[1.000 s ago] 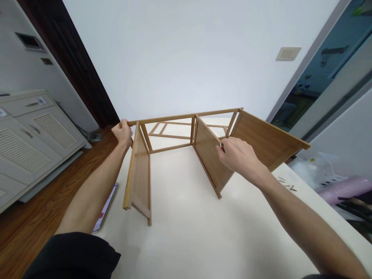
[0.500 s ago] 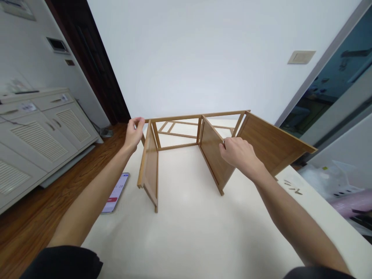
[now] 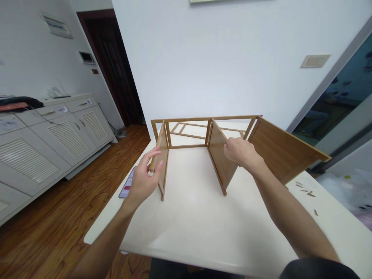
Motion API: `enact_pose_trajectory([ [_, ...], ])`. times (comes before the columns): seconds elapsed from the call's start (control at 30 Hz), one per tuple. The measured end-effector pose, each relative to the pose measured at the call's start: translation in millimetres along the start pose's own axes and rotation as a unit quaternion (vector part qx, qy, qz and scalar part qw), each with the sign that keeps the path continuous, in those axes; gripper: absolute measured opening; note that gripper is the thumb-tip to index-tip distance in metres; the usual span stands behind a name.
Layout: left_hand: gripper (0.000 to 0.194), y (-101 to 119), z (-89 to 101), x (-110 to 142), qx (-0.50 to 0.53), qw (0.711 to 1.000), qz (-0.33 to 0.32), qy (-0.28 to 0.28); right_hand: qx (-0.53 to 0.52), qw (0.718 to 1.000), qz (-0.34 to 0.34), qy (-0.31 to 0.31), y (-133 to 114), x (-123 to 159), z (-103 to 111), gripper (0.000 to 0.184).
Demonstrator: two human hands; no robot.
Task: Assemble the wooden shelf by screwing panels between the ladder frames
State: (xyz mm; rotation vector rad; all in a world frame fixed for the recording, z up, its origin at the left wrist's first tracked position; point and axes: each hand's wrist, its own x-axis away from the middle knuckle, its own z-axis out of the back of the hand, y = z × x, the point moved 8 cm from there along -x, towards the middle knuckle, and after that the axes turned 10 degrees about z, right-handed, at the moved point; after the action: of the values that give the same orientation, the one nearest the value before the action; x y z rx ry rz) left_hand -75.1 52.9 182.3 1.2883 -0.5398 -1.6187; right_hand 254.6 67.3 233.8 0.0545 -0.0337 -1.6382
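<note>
A bamboo shelf frame (image 3: 188,131) stands on a white table (image 3: 192,224), with three upright panels joined by thin rails at the back. My right hand (image 3: 240,152) is closed over the top edge of the middle panel (image 3: 221,159). My left hand (image 3: 143,180) hovers by the near end of the left panel (image 3: 162,155), fingers apart, its thumb and fingertips at the panel's edge without a firm hold. The right panel (image 3: 285,151) slants out towards the table's right side.
A phone (image 3: 127,188) lies at the table's left edge, partly behind my left hand. Small wooden dowels (image 3: 305,190) are scattered at the right. White cabinets (image 3: 43,143) line the left wall over a wooden floor. A dark doorway (image 3: 116,66) is behind.
My left hand let go of the frame's far left corner and came back to the near end of the left panel. My head moved back and to the left. My right hand kept its grip.
</note>
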Motion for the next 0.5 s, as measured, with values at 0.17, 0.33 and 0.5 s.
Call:
enact_pose_trajectory([
  [0.17, 0.023, -4, 9.2, -13, -0.015, 0.998, -0.025, 0.054, -0.023, 0.998, 0.025, -0.048, -8, 7, 5, 0.040],
  [0.33, 0.022, -11, 11.0, -14, 0.015, 0.997, -0.010, 0.070, -0.044, 0.997, 0.051, -0.039, -12, 13, 8, 0.041],
  [0.5, 0.024, -4, 16.7, -12, -0.053, 0.997, -0.014, 0.056, -0.057, 0.994, 0.081, -0.036, -4, 13, 8, 0.049],
])
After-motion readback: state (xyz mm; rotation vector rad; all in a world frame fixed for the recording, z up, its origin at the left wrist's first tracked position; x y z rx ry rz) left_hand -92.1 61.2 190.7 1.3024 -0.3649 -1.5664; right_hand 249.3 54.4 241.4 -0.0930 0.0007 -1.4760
